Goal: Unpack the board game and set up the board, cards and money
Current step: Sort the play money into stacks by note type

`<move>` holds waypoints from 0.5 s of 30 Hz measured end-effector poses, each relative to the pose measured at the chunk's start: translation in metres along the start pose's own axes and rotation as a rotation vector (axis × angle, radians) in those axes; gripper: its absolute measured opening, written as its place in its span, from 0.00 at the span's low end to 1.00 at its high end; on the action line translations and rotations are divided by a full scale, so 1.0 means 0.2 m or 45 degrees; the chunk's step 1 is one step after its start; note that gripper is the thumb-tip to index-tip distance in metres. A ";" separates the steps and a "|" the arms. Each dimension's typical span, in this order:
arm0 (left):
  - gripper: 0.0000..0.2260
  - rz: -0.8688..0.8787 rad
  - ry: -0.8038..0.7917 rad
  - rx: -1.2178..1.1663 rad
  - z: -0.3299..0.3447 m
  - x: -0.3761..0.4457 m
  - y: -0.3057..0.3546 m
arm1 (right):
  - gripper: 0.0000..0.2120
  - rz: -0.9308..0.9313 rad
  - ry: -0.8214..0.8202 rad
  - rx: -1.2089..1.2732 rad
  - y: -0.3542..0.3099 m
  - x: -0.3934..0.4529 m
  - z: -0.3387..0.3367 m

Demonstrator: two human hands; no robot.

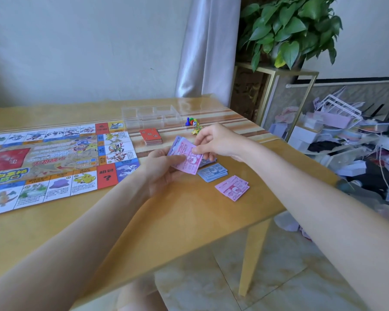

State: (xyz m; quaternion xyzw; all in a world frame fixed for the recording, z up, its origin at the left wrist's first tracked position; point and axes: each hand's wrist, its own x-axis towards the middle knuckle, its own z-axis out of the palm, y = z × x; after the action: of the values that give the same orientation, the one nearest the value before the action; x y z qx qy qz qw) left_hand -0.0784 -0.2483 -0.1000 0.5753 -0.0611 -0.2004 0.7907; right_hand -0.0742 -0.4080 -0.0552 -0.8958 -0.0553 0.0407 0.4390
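At the centre of the frame, the left hand [164, 169] grips a stack of play money [185, 157], and the right hand [213, 140] pinches its top pink note. Just right of them, a blue money pile [212, 172] and a pink money pile [232, 187] lie on the wooden table [177, 212]. The game board [54, 162] lies unfolded at left, with the red card deck [151, 136] above the hands.

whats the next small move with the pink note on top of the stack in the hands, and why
Probably lay it on the pink pile of paper notes near the table's front edge. The right hand pinches the top pink paper note of the mixed stack that the left hand holds, and the sorted piles on the table, among them a blue pile of paper notes, go by colour.
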 end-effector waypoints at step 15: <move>0.09 0.105 0.150 0.103 0.06 0.04 0.00 | 0.09 0.061 0.030 0.265 0.06 -0.03 -0.02</move>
State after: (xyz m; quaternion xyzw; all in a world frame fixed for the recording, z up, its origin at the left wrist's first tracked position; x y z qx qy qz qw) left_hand -0.0751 -0.2618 -0.0968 0.6146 -0.0464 -0.1309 0.7765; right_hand -0.0795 -0.4192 -0.0618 -0.8469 -0.0241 0.0461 0.5292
